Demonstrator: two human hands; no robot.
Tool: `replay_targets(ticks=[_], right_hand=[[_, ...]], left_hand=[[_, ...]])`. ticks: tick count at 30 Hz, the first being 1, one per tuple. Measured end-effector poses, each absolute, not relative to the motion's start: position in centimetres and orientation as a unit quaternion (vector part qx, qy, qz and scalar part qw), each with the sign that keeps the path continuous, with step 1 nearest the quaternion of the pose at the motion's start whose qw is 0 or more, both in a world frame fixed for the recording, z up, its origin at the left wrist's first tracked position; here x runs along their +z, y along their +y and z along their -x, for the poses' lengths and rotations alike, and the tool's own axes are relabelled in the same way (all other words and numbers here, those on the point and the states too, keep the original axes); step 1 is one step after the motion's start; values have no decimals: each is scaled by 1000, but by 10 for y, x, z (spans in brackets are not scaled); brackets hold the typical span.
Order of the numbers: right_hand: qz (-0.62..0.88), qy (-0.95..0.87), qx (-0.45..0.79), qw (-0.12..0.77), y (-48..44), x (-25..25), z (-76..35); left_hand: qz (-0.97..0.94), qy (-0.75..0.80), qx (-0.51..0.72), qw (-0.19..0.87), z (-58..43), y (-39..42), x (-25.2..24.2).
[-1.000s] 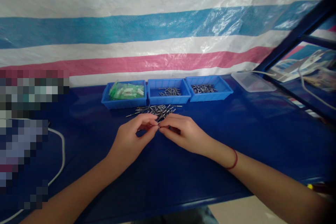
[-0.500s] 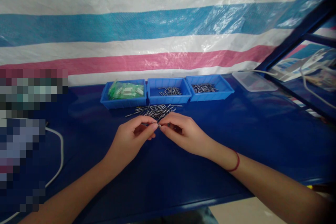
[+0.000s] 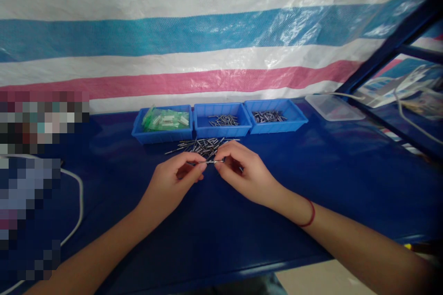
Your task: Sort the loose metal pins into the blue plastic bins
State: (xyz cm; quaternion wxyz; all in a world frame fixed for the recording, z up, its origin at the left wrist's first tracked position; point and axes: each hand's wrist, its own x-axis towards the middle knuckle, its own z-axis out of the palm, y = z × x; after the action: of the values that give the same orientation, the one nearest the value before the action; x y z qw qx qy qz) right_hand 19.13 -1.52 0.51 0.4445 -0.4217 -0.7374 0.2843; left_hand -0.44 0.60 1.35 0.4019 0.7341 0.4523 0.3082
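A slim metal rod spans level between my two hands, its bright middle showing. My left hand pinches its left part between thumb and forefinger. My right hand grips its right end, which looks thicker; the fingertips partly cover it, so the exact shape is unclear. Just behind the hands, a loose pile of similar thin metal rods lies on the blue tabletop.
Behind the pile stand three blue bins: the left bin holds green plastic packets, the middle bin and right bin small metal rods. A clear plastic lid and blue frame are at right; a white cable runs at left.
My right hand has moved slightly right, away from my left, so more of the rod shows between them. The left hand has stayed in place.
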Motion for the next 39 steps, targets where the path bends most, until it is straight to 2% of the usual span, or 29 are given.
replay_targets(ticks=[7, 11, 14, 17, 22, 26, 30, 35, 39], right_hand=[[408, -752, 237, 460, -18, 9, -192], [442, -702, 290, 477, -13, 9, -195], [500, -546, 371, 561, 0, 9, -206], [494, -346, 463, 650, 17, 10, -226], [471, -195, 547, 663, 30, 14, -242], [463, -244, 586, 618, 22, 11, -228], [479, -372, 555, 570, 13, 4, -213], [509, -599, 387, 483, 5, -2, -205], [451, -772, 228, 386, -2, -3, -201]], left_hand=[[-749, 443, 272, 411, 3, 6, 12], [-771, 444, 258, 376, 1, 4, 16], [-806, 445, 246, 304, 3, 6, 17], [-862, 415, 218, 193, 7, 10, 15], [-911, 385, 147, 25, 12, 17, 7], [-916, 386, 111, -3, 11, 19, 5], [-920, 380, 95, -33, 9, 20, 3], [-918, 380, 79, -78, 8, 19, -1], [-919, 380, 78, -75, 7, 18, -1]])
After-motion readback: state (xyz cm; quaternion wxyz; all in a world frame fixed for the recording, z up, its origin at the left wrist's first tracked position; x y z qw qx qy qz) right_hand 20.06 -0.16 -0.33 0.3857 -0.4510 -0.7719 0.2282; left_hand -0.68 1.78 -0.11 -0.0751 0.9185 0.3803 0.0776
